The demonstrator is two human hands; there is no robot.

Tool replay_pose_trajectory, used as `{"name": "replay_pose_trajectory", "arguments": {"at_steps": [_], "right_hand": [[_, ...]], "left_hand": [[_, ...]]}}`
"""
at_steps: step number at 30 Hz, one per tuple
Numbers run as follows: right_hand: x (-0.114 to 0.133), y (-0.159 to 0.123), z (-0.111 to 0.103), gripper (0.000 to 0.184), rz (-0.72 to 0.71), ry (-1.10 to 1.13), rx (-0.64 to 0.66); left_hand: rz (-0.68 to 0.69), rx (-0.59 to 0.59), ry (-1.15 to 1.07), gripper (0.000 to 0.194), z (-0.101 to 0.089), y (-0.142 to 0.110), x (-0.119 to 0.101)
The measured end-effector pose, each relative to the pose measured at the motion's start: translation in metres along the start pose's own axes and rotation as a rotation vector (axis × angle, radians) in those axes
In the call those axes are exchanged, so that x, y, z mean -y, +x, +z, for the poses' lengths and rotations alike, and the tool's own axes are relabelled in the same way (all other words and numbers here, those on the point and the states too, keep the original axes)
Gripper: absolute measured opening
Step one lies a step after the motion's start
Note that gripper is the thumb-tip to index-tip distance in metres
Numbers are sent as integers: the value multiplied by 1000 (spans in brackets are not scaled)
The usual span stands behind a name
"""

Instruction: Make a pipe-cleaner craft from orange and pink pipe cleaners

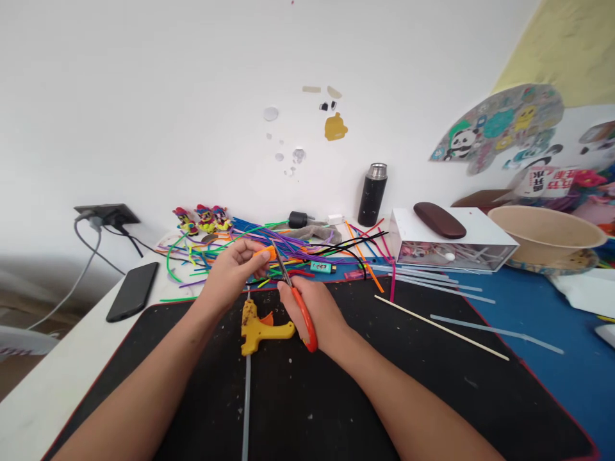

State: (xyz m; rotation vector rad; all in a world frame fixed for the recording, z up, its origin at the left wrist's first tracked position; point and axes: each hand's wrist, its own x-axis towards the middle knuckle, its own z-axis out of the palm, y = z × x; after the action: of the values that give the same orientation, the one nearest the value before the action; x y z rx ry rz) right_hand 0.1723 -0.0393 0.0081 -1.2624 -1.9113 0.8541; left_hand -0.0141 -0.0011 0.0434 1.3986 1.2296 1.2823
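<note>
Between the fingertips of my left hand (236,272) is a small orange piece (271,254); its exact kind is too small to make out. My right hand (319,310) grips a pair of scissors (305,319) by the red-orange handles. The scissor blades point up and left, right beside the orange piece; I cannot tell whether they touch it. Below my hands a yellow hot glue gun (250,330) lies on the black mat (202,403), a long translucent glue stick (246,403) running out of its rear. Colourful pipe cleaners (254,232) are heaped behind my hands.
A phone (133,292) lies at left. Small colourful figures (204,219) and a black thermos (372,195) stand by the wall. At right are a glasses case (439,219) on a white box (485,232), a beige bowl (542,234), loose glue sticks (446,289) and a wooden stick (442,328).
</note>
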Motion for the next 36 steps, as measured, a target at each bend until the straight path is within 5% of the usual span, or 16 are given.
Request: {"name": "replay_pose_trajectory", "arguments": {"at_steps": [10,23,36], "right_hand": [[-10,4,-2,48,119,448,104],[-10,9,-3,45,169,600,54],[-9,10,-2,43,113,729,44]], "left_hand": [[-90,-18,-183,41,-6,3,4],[-156,84,-201,41,0,-2,-2],[-217,379,-114,42,15,-12,7]]}}
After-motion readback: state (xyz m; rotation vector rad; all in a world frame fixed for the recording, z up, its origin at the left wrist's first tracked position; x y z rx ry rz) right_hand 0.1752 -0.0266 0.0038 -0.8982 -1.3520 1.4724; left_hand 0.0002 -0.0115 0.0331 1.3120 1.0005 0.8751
